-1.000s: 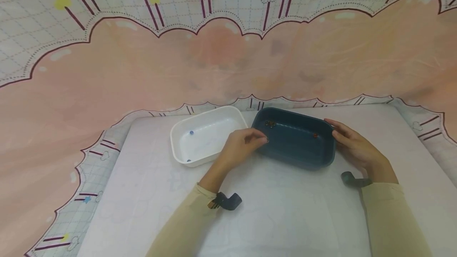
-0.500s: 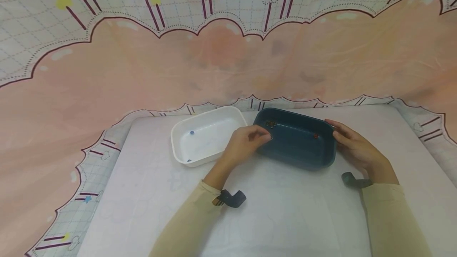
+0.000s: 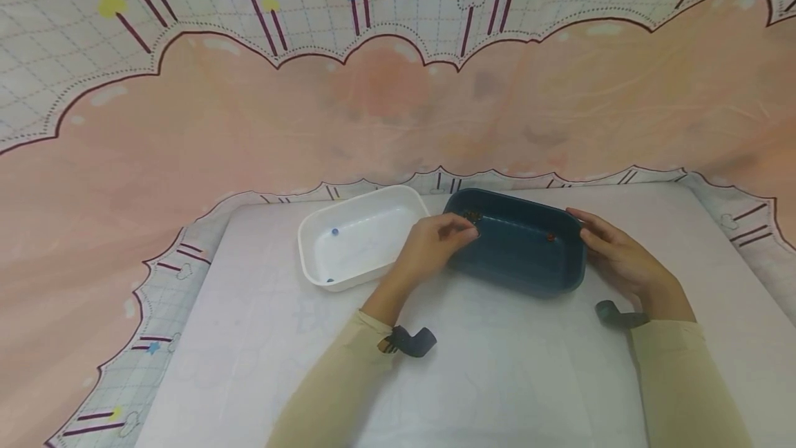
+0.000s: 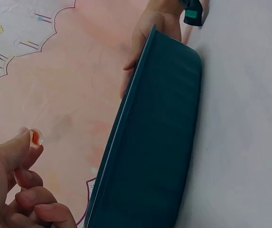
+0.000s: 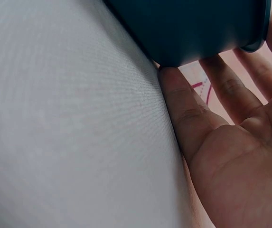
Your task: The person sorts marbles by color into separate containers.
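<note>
My left hand (image 3: pixel 432 244) hangs over the left end of a dark teal tray (image 3: pixel 516 275). Between thumb and forefinger it pinches a clear glass marble with an orange swirl (image 4: pixel 36 137), seen in the left wrist view. Below its fingertips, several small brownish marbles (image 3: pixel 472 216) cluster in the tray's far left corner. A red-orange marble (image 3: pixel 550 236) lies toward the tray's right end. My right hand (image 3: pixel 624 261) rests against that right end, its fairly straight fingers touching the outer wall and the thumb at the rim (image 5: pixel 255 47).
Left of the teal tray stands a white tray (image 3: pixel 301 251) with two blue marbles (image 3: pixel 334 231) in it. Both trays sit on a white-covered table (image 3: pixel 485 365). A patterned peach cloth (image 3: pixel 280 130) hangs behind. A black wrist camera (image 3: pixel 415 342) sticks out from the left wrist.
My left hand has shifted slightly right and away from me, farther over the teal tray, still pinching the marble. The right hand and both trays have stayed in place.
</note>
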A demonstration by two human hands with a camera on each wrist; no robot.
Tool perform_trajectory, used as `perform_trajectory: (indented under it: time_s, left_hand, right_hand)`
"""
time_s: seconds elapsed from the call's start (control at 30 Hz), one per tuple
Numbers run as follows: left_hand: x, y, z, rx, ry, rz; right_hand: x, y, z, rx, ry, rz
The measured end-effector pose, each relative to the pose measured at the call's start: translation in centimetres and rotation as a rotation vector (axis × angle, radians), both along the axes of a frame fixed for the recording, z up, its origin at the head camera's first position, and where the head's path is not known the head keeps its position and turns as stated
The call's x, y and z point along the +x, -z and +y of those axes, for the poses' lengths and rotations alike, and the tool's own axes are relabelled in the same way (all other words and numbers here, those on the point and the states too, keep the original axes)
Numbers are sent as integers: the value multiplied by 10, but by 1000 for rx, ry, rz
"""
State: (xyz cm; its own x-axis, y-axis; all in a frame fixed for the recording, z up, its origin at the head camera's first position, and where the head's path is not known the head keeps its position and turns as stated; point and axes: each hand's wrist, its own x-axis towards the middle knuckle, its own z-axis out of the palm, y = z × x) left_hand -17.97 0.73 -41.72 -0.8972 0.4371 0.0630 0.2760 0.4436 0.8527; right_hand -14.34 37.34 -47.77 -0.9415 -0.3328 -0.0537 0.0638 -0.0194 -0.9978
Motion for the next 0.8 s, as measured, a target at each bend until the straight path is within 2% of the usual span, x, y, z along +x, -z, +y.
perform_trajectory:
  time_s: [0.1, 0.3, 0.6, 0.8]
  left_hand:
    - [-1, 1, 3, 9, -5, 2]
    - [-1, 1, 6, 11, -19, -13]
    - [-2, 4, 7, 6, -31, -22]
    - [-2, 3, 8, -5, -32, -15]
  right_hand:
    - [-1, 1, 0, -22, -3, -4]
    - [-1, 0, 0, 27, -2, 6]
    - [-2, 1, 0, -25, -17, 9]
    - [-2, 2, 2, -5, -7, 14]
